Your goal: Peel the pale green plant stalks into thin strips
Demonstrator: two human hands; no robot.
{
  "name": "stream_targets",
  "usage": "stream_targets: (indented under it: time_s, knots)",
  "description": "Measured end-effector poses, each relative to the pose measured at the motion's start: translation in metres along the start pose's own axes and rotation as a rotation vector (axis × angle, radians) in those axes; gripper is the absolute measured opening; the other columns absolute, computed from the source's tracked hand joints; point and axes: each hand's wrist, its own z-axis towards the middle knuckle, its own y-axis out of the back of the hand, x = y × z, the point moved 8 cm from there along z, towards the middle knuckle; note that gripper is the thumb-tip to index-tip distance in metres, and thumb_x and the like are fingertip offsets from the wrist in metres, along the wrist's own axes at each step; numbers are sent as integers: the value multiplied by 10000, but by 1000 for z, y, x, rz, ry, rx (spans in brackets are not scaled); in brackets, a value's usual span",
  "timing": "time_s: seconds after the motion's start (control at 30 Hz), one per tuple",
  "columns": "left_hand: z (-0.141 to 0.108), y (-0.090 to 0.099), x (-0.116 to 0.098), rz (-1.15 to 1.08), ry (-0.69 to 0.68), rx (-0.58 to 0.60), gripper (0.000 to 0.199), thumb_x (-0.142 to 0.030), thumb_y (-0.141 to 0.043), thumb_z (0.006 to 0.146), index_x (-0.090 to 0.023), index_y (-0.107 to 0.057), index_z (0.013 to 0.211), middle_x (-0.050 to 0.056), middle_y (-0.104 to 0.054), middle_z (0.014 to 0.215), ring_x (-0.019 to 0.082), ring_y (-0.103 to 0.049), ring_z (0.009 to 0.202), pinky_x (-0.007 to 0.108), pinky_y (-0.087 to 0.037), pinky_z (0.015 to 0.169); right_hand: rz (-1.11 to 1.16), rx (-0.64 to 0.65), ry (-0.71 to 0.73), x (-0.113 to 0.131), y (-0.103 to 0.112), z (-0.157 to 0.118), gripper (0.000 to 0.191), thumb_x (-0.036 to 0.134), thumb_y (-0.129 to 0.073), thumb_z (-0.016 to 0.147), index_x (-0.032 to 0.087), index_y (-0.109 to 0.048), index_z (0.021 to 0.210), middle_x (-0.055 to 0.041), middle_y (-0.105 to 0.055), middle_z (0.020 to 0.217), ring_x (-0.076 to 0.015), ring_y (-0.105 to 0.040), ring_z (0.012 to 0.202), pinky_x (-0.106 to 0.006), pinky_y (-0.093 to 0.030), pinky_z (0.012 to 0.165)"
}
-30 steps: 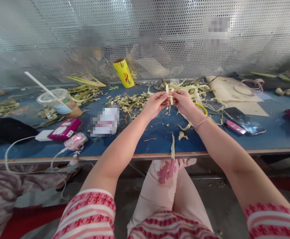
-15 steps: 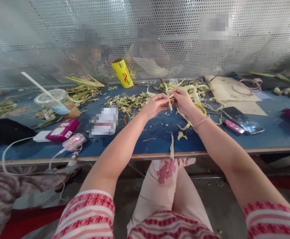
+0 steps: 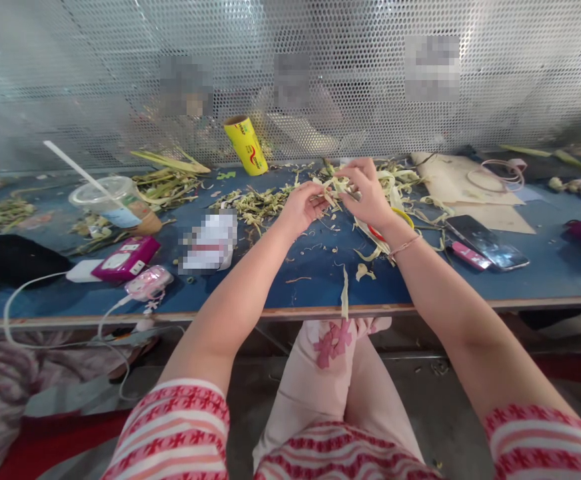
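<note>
My left hand (image 3: 304, 208) is above the middle of the blue table, its fingertips closed on a pale strip of dried leaf (image 3: 327, 191). Just to the right, my right hand (image 3: 369, 195) has its thumb and fingers apart and looks to hold nothing. Behind and beneath it lies a heap of pale leaf strips (image 3: 401, 179). Left of my left hand is a pile of short, curled greenish pieces (image 3: 260, 205). A yellow and red ring-shaped thing (image 3: 403, 216) shows by my right wrist, partly hidden. One long pale strip (image 3: 344, 293) lies at the table's front edge.
A yellow cardboard tube (image 3: 248, 147) stands tilted near the perforated metal panel (image 3: 360, 67). To the left are a lidded drink cup (image 3: 120, 207), a purple power bank (image 3: 128, 259) with cables and a white packet (image 3: 210, 241). A phone (image 3: 490, 243) and brown paper (image 3: 455, 177) lie right.
My hands have parted a little. The right hand has shifted slightly right and its fingers have spread, while the left has kept its pinch.
</note>
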Motion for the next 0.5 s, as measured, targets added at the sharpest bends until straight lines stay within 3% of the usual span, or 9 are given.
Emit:
stream_targets:
  time_s: [0.1,0.2,0.37,0.5]
  knots:
    - [2,3,1,-19,7,-21,105,-142,-626,696,-177,-534,657,-4,-637,672,97,-618,675,258,-537,754,-130,93,159,12,-10,-3,139,260,-618,852,267,-671,980,-90,-581,1146,-250,-565,1060,-520,-474,966]
    - [2,4,4,-10,19,-27,96,-128,-629,696,-173,-550,663,5,-632,667,109,-625,681,275,-541,766,-169,94,207,15,-12,-3,118,253,-577,877,272,-681,931,-73,-597,1136,-252,-565,1064,-562,-433,999]
    - [-1,0,3,2,5,-10,98,-108,-635,695,-160,-572,641,2,-635,650,94,-627,647,276,-547,784,-130,91,219,18,-11,-3,124,255,-549,892,262,-673,889,-69,-610,1180,-264,-548,1140,-550,-418,1010]
    - [-2,-2,1,31,-10,10,105,-102,-662,691,-154,-588,639,-21,-634,626,72,-629,626,243,-545,760,-72,118,249,23,-14,-3,115,229,-527,901,237,-641,882,-72,-648,1130,-239,-585,1088,-500,-445,983]
